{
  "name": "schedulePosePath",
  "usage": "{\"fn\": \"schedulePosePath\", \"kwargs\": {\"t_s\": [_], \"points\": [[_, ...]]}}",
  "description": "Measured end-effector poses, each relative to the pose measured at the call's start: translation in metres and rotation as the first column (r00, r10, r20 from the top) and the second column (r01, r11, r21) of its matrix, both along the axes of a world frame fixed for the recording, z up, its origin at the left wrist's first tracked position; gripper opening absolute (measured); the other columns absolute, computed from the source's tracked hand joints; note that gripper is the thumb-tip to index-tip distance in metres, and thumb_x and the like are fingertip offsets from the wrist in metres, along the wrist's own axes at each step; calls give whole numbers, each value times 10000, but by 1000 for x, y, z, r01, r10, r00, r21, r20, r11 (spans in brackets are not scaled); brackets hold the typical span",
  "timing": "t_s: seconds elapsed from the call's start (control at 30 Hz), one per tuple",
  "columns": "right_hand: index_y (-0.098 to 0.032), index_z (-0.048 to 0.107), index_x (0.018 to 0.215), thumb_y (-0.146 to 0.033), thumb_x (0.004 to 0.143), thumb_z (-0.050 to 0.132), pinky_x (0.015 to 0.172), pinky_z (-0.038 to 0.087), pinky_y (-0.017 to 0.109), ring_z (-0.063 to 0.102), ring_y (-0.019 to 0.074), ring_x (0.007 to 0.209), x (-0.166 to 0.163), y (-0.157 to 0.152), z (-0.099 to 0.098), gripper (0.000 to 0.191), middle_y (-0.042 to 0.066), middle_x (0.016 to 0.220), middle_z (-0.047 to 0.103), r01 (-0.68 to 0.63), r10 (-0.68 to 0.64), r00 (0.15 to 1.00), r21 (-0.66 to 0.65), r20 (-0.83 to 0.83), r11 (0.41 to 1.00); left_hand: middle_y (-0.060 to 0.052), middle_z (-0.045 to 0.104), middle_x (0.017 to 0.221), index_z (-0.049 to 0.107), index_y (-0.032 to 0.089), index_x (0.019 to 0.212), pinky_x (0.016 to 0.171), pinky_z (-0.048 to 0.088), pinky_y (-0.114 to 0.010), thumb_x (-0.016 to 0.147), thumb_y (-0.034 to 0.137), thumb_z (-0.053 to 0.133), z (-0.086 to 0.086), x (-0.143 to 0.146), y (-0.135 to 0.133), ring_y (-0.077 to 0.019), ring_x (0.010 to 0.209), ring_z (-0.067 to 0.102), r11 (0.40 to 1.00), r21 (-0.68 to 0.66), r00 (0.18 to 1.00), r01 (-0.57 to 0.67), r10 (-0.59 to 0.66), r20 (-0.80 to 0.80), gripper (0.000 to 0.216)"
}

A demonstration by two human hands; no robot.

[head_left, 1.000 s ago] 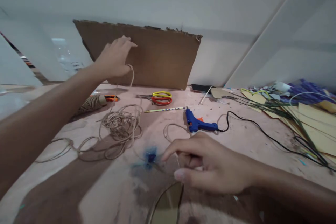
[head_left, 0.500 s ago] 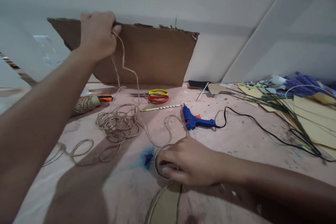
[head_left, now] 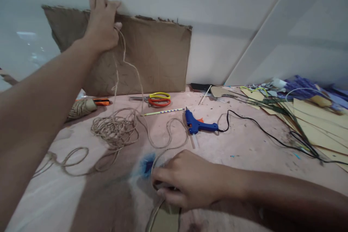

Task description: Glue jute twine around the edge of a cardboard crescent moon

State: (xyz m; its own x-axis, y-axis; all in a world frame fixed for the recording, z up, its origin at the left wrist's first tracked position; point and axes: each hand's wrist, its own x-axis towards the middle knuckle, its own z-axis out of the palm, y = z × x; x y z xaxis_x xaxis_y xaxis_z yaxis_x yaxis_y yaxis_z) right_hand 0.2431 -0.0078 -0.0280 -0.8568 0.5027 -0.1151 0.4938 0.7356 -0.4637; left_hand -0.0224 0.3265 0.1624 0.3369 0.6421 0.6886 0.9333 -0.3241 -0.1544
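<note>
My left hand point(head_left: 102, 25) is raised high in front of the brown cardboard sheet point(head_left: 152, 58) and is closed on a strand of jute twine point(head_left: 127, 63) that hangs down to a loose tangle of twine point(head_left: 115, 130) on the table. My right hand point(head_left: 185, 179) rests low on the pink table surface point(head_left: 244, 145), fingers curled and pressing the twine's other end onto a cardboard piece point(head_left: 165, 221) at the bottom edge. A blue paint smear point(head_left: 146, 163) lies just left of that hand.
A blue glue gun point(head_left: 197, 125) with a black cord point(head_left: 261, 132) lies beyond my right hand. Yellow and red scissors point(head_left: 157, 99), a striped pencil point(head_left: 163, 111), a twine spool point(head_left: 80, 108) and an orange cutter point(head_left: 102, 102) lie near the cardboard. Tan sheets point(head_left: 320, 123), green stems and purple flowers point(head_left: 307, 87) fill the right side.
My left hand closed on the twine and rose from mid-cardboard to its top edge, lifting the strand. My right hand slid slightly left and closer, pressing down on the cardboard piece.
</note>
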Motion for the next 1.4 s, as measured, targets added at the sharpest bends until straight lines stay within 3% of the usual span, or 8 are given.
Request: {"fn": "schedulePosePath", "kwargs": {"t_s": [0.2, 0.33, 0.5, 0.63, 0.87, 1.07, 1.3, 1.4], "points": [[-205, 786, 1306, -354, 1229, 654, 708, 380, 362, 733, 205, 804, 3, -1, 3, 214, 60, 1039, 928, 15, -15, 1000, -2, -10, 1000, -82, 423, 2053, 400, 282, 1978, 1584, 337, -687, 1295, 410, 727, -40, 16, -44, -340, 1902, 397, 990, -97, 990, 103, -93, 104, 769], [-216, 793, 1229, -297, 1232, 626, 730, 379, 369, 755, 203, 840, 6, 0, 8, 185, 58, 1046, 929, 56, -56, 998, 26, 14, 998, -91, 809, 1535, 513, 234, 1822, 1248, 576, -521, 1392, 397, 266, -103, 13, -122, -258, 1372, 768, 970, -215, 984, 116, -83, 157, 522], [-170, 737, 1576, -312, 1188, 660, 709, 395, 383, 817, 288, 849, 3, 5, 5, 420, 138, 1088, 955, 204, -228, 960, 155, 161, 967, -258, 825, 1642, 753, 188, 1533, 1261, 614, -606, 1173, 401, 562, -196, -22, -208, -478, 1549, 769, 847, -505, 980, 166, -197, -8, 460], [-96, 662, 1661, -317, 1228, 586, 735, 485, 397, 884, 364, 946, -2, 6, 5, 492, 238, 1183, 956, 315, -356, 914, 213, 193, 925, -273, 728, 1835, 678, 164, 1747, 1371, 597, -711, 1192, 436, 514, -232, -55, -235, -511, 1686, 709, 783, -600, 970, 166, -238, -42, 639], [-146, 731, 1483, -334, 1247, 601, 773, 500, 385, 890, 345, 936, -1, 3, 9, 328, 194, 1100, 954, 316, -366, 906, 234, 213, 920, -93, 692, 1931, 651, 366, 1764, 1366, 647, -625, 1045, 302, 526, -219, -141, -227, -425, 1746, 700, 777, -622, 975, 93, -199, -102, 733], [-163, 747, 1433, -355, 1245, 634, 696, 344, 387, 826, 303, 853, -3, -2, 11, 292, 166, 1068, 950, 299, -331, 934, 210, 136, 931, -245, 844, 1644, 737, 296, 1640, 1186, 666, -834, 1046, 379, 440, -187, -198, -233, -595, 1534, 803, 844, -531, 978, -70, -47, -202, 669], [-234, 709, 1072, -335, 1122, 614, 715, 251, 395, 623, 223, 786, 7, 2, 20, 147, 65, 990, 864, 285, -275, 957, 122, -93, 951, -136, 588, 2004, 533, 364, 1944, 1522, 490, -739, 952, 684, 753, -188, -105, -254, -556, 1836, 570, 793, -581, 927, 183, -336, -166, 1064], [-257, 621, 987, -319, 1064, 571, 735, 289, 380, 576, 225, 819, 13, 6, 21, 111, 65, 990, 804, 351, -320, 914, 87, -250, 932, -126, 663, 1939, 575, 416, 1915, 1515, 527, -667, 971, 596, 869, -186, -34, -277, -501, 1773, 645, 584, -660, 823, 473, -560, 94, 1005]]}}
